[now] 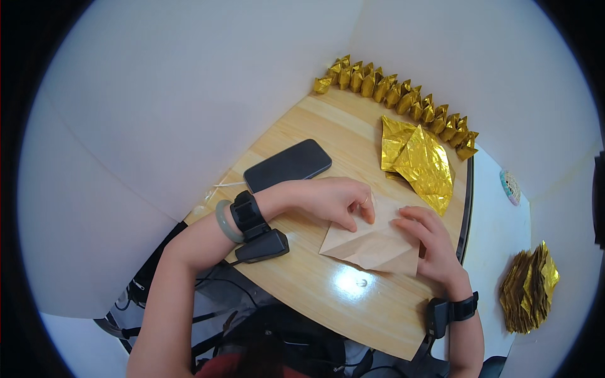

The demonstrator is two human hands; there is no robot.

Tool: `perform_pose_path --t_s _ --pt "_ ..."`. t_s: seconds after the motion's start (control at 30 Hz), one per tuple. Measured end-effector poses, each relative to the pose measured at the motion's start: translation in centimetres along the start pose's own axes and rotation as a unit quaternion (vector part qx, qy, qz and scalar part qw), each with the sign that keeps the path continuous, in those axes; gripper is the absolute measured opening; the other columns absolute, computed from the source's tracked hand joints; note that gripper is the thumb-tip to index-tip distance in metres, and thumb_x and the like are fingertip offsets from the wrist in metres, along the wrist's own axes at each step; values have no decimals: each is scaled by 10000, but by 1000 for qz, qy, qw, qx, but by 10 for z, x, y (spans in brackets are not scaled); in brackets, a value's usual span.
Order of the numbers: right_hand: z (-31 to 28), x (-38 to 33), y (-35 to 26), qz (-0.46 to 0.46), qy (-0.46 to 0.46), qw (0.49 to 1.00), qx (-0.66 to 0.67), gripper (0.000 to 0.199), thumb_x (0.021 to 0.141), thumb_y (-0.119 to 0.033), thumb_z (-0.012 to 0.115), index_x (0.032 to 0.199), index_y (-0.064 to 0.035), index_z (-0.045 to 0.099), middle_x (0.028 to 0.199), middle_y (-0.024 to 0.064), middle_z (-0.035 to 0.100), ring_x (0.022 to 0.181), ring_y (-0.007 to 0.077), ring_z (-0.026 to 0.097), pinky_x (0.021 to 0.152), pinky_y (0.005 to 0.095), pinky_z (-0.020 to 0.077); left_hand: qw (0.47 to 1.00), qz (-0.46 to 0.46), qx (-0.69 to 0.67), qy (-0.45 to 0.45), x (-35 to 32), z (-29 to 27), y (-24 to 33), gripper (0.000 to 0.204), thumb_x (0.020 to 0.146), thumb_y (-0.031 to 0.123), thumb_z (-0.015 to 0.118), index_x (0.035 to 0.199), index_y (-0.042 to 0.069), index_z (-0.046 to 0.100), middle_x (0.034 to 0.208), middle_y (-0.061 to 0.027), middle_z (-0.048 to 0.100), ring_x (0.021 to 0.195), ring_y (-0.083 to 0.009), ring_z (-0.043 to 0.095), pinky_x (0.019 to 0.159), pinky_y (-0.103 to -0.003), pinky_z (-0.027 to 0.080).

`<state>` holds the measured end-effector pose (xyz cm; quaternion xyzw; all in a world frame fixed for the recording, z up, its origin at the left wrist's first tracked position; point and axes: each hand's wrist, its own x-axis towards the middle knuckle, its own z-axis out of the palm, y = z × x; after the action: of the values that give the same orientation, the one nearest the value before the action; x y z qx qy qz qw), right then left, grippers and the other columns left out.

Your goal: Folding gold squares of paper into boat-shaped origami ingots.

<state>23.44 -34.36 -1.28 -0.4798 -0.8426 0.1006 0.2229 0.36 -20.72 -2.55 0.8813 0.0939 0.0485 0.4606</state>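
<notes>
A tan paper sheet with fold creases lies on the wooden table in front of me, its near edge slightly raised. My left hand rests on its far left part, the fingers curled and thumb and forefinger pressed to the paper. At the right edge my right hand grips the same sheet, fingers over the top and the thumb partly hidden. Just beyond the sheet are crumpled gold foil papers, lying one over another.
Several folded gold paper pieces stand in rows along the far edge. A black phone lies on the table at left. On the white surface to the right sit a fanned gold paper stack and a small woven item.
</notes>
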Motion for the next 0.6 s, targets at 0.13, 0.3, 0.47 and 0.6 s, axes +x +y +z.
perform_pose_path --t_s 0.13,0.3,0.47,0.6 --pt "-3 0 -2 -34 -1 999 -25 392 590 -136 724 971 -97 644 1022 41 603 1027 251 518 947 388 361 997 13 76 20 -2 0 1 342 723 122 708 1049 49 632 946 -86 515 836 -210 514 748 -293 439" --pt "0 -2 2 2 25 1000 -8 254 660 -149 726 900 -98 661 910 28 626 970 223 539 908 376 364 997 8 71 22 -2 -1 3 323 779 128 668 1088 49 617 928 -80 529 808 -201 527 736 -288 443" --pt "20 -6 11 182 134 961 159 252 802 -98 675 1045 -50 631 825 82 624 724 170 586 607 255 457 991 26 10 132 5 6 -19 224 841 114 581 1039 28 637 904 -111 633 777 -191 602 697 -297 473" --pt "12 -4 4 255 109 942 187 408 809 -110 679 1188 -53 540 831 72 618 693 144 587 581 249 460 935 -53 -137 324 7 1 1 188 902 119 527 1003 17 648 908 -80 655 797 -131 604 716 -261 475"
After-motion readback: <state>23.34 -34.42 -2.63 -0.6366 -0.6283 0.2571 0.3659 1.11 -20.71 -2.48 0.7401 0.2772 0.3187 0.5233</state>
